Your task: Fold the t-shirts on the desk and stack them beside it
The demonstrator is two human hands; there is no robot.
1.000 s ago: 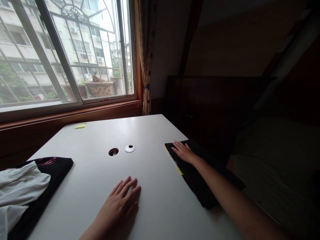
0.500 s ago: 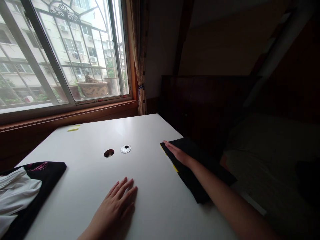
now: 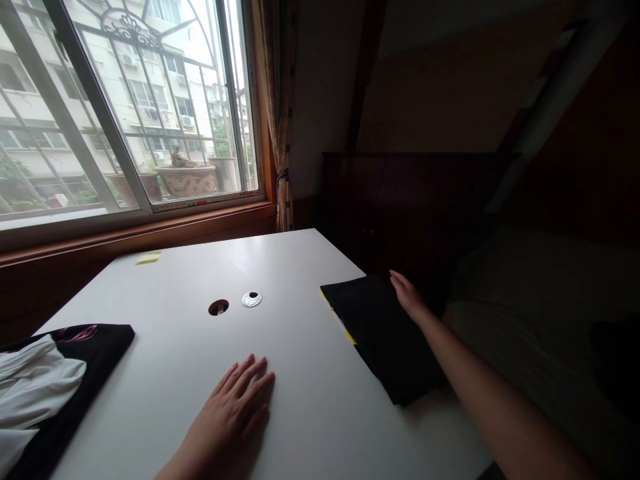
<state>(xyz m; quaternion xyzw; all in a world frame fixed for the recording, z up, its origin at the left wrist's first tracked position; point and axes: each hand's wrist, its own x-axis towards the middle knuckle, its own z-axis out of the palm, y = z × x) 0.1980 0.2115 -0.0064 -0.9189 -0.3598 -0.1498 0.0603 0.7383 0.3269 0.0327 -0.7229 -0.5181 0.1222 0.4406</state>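
Observation:
My left hand [image 3: 231, 403] rests palm down on the white table [image 3: 300, 413], its fingers spread and holding nothing. On the table's right side lies a folded black cloth [image 3: 380, 327], a garment by its look, with yellow bits along its left edge. My right hand [image 3: 411, 297] is at the far right part of that cloth, fingers stretched out together and gripping nothing that shows. Whether its palm touches the fabric I cannot tell. Black clothing with a pink print [image 3: 110, 337] lies at the left edge, a white cloth [image 3: 40, 387] bunched on top.
Two round cable holes, one open [image 3: 219, 307] and one with a silver ring [image 3: 251, 299], sit mid-table. Yellow-edged paper or tape [image 3: 149, 257] is at the far left corner. Behind stand a window [image 3: 190, 120] and a tied curtain [image 3: 283, 133]. A dark cabinet [image 3: 380, 200] stands beyond.
My right hand has slid rightward across the black cloth, from its left far corner to its right side. The cloth's right part no longer sticks out as far. My left hand has stayed put.

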